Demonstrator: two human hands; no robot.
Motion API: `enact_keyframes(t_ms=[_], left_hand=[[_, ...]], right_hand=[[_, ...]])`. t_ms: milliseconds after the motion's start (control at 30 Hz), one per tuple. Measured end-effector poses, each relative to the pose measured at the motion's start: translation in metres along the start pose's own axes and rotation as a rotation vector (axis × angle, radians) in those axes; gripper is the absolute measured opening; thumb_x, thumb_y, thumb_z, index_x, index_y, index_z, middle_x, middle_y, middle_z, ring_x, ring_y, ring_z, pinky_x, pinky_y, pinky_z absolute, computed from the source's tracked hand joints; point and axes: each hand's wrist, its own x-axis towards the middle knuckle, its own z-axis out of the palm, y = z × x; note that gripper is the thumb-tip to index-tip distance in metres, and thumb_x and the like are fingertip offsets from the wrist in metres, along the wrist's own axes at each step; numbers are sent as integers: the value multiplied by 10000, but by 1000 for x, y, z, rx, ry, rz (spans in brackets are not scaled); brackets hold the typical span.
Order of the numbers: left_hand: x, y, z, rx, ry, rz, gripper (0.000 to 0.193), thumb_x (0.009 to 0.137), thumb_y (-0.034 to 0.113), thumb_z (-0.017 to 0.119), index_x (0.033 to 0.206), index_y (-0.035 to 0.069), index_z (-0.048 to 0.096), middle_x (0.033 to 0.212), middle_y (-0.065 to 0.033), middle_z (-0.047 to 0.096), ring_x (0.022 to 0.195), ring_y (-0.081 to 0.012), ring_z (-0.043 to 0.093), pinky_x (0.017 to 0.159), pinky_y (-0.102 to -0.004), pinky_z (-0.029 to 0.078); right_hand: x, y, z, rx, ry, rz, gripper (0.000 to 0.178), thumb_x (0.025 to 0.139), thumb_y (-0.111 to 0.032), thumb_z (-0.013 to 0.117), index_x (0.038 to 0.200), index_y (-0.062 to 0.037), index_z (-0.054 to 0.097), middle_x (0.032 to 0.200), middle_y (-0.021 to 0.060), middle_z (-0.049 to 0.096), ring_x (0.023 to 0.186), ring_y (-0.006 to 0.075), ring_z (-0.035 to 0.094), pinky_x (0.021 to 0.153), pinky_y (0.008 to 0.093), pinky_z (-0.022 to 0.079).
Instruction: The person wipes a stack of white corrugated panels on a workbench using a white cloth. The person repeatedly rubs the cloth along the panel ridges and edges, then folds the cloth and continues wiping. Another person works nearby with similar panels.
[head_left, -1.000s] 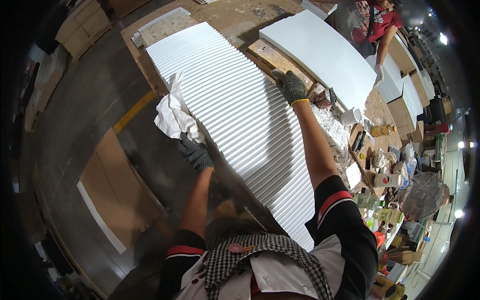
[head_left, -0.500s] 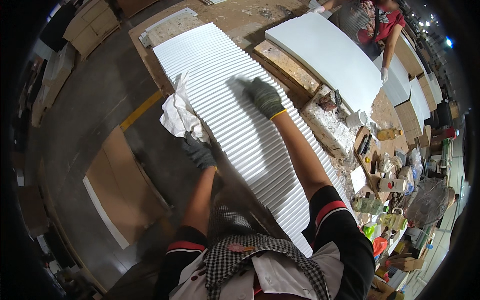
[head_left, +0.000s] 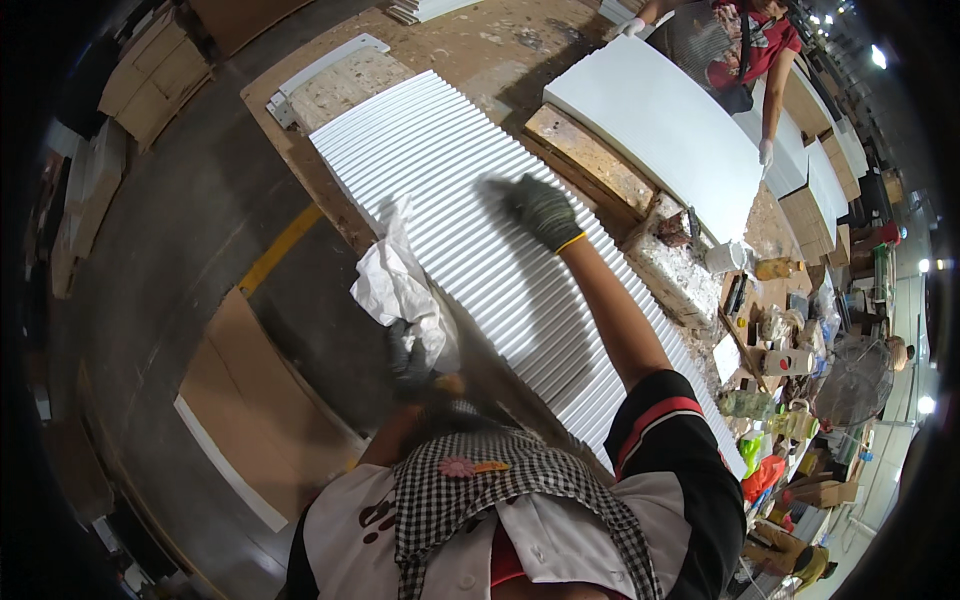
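Note:
A long row of narrow white slats (head_left: 470, 230) lies side by side across the table, ridged like a washboard. Above its middle is my right hand (head_left: 550, 215), in a dark grey-green glove with a yellow cuff. Its fingers point left at the slats and are smeared and partly hidden, so their grip does not show. At the near left edge of the row, my left hand (head_left: 405, 355), in a dark glove, is closed on a crumpled white cloth (head_left: 390, 280). The top of the cloth rests against the slat ends, while its lower part hangs beside the table.
Across the table, a co-worker's gloved hands hold the edges of a stack of white panels (head_left: 650, 120). A white-spattered block (head_left: 670, 265), a white cup (head_left: 725, 257) and several bottles line the right side. Flat brown cardboard (head_left: 255, 400) lies on the floor to the left.
My left hand has drawn in toward my body, bringing the white cloth right and nearer. My right hand stays over the slats, slightly shifted. The whole view has shifted a little.

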Motion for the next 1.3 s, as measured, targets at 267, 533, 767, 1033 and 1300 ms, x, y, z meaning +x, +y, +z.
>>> enact_keyframes(t_ms=[267,533,767,1033,1300], left_hand=[[95,4,-181,81,348,-27,360,1096,373,606,1099,14,623,1006,-157,675,846,-303,674,730,-455,573],[175,74,-210,101,512,133,338,1113,304,579,1221,-12,627,1104,-116,692,977,-253,692,865,-423,581],[187,75,-196,61,468,22,394,1069,203,643,1396,-15,655,1293,-145,716,1095,-274,704,970,-410,584],[169,47,-164,-76,528,-89,433,1011,106,695,1431,8,659,1360,-132,706,1180,-261,685,1013,-390,565],[152,23,-184,92,434,25,420,1042,49,669,1456,-20,639,1356,-125,710,1143,-238,689,1007,-389,578]], right_hand=[[35,83,-1,-115,340,272,301,1015,-328,655,1243,-145,723,1062,223,762,987,451,740,873,573,587],[-6,-210,81,2,10,111,492,1019,-377,666,1397,-68,610,1082,209,731,960,401,753,821,530,610],[34,-174,21,27,232,439,444,1050,-347,636,1382,-57,588,1063,224,744,982,420,757,867,539,605],[26,-235,81,114,71,-113,476,977,-324,694,1403,-114,664,1018,164,723,816,394,742,745,531,611],[70,-31,6,-76,61,-43,439,989,-299,710,1426,-260,705,1014,165,766,903,358,762,835,483,616]])
